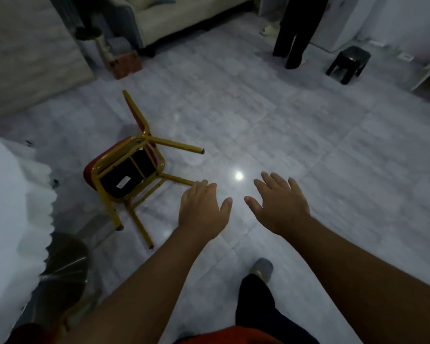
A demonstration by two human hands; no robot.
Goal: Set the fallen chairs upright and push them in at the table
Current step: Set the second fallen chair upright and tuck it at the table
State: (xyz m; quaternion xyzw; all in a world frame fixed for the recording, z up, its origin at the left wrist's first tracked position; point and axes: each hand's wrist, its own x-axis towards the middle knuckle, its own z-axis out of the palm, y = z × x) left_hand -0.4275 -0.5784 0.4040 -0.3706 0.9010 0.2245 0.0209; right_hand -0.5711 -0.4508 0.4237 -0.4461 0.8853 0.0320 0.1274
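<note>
Red-cushioned, gold metal-framed chair (127, 170): on its side on grey tiled floor (283, 135), legs toward camera, beside white-draped table (7, 194). Left hand (201, 207), right hand (278, 202): grip apart, empty, palms down.

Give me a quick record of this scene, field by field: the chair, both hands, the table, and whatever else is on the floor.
chair: red seat, gold frame, lying on its side on the tiled floor, legs pointing towards the wearer
left hand: open, empty, fingertips near one chair leg; contact unclear
right hand: open, empty, spread over bare floor
table: white cloth edge at left
other: black stool far right; second person's dark trouser legs standing at top
task state: chair not yet upright
</note>
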